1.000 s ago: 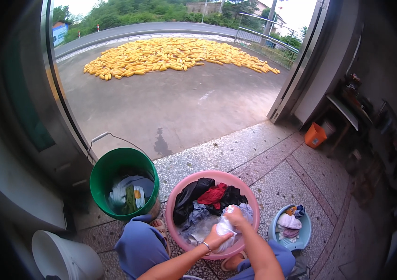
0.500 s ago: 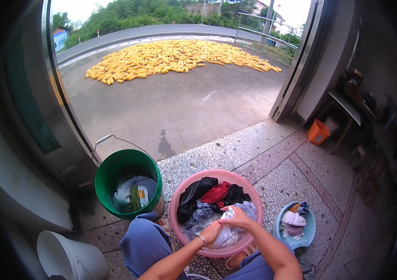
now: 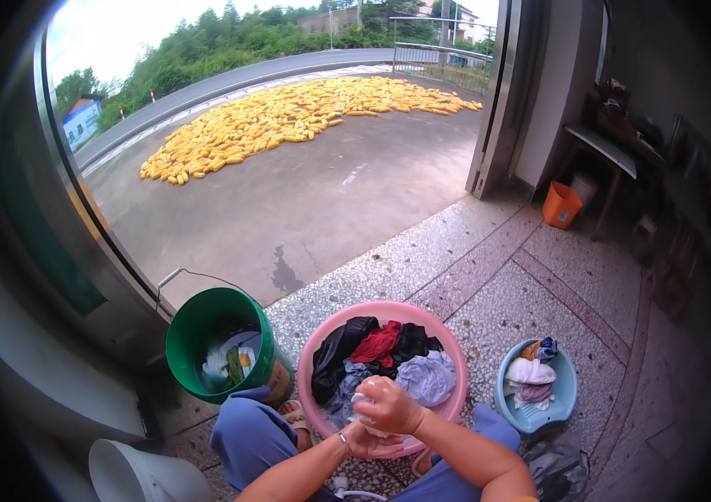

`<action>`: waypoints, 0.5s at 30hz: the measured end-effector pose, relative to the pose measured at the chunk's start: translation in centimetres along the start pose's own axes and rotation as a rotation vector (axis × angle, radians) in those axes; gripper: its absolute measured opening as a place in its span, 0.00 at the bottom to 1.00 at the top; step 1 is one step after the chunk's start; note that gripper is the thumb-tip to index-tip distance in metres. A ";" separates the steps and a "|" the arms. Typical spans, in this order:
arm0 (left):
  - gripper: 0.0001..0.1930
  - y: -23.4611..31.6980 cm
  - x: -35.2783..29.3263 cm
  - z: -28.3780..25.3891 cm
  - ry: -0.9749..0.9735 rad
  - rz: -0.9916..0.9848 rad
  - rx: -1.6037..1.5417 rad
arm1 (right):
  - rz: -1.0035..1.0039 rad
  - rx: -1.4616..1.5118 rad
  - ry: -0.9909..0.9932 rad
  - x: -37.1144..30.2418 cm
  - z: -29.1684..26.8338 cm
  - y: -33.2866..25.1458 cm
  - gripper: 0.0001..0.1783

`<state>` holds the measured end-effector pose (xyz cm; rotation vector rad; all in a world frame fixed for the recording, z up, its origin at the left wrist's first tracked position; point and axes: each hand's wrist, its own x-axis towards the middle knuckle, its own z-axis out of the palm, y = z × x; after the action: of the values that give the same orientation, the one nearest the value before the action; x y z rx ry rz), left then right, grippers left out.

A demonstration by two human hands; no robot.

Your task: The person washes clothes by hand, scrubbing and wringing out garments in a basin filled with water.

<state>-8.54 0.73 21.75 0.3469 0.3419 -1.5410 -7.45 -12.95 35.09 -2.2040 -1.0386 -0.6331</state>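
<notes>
Over the near rim of a pink basin, my two hands are pressed together around a bunched white cloth. My right hand is on top, curled into a fist on the cloth. My left hand, with a bracelet at the wrist, is palm up beneath it, its fingers reaching toward the right under the cloth. The hands hide most of the cloth. Wet laundry fills the basin: a red garment, a black garment and a light blue-grey garment at the right.
On the left stands a green bucket holding water and cloths, with a white bucket nearer me. A small blue basin of clothes sits at right. An orange bin stands by a table. Corn cobs are spread outside the doorway.
My hands have drawn nearer to me with the white cloth, to the basin's near rim. The right hand has closed into a fist over it. The view has turned slightly.
</notes>
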 end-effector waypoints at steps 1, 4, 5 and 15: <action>0.24 -0.4 -0.1 0.7 -0.031 0.042 -0.028 | -0.073 -0.012 -0.023 0.0 -0.2 -0.2 0.11; 0.21 -0.2 0.2 1.1 -0.164 0.221 -0.362 | -0.110 -0.019 0.009 0.0 -1.0 -1.4 0.08; 0.21 -0.1 0.0 1.9 -0.263 0.383 -0.370 | -0.113 0.000 0.045 0.1 -1.3 -1.7 0.09; 0.22 5.7 -1.5 11.1 0.151 1.033 -0.137 | 1.051 0.557 0.753 -2.3 -0.1 4.3 0.05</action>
<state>-2.88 -2.64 32.43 0.4371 0.3081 -0.4789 -5.37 -16.33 32.33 -1.4788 0.3306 -0.4946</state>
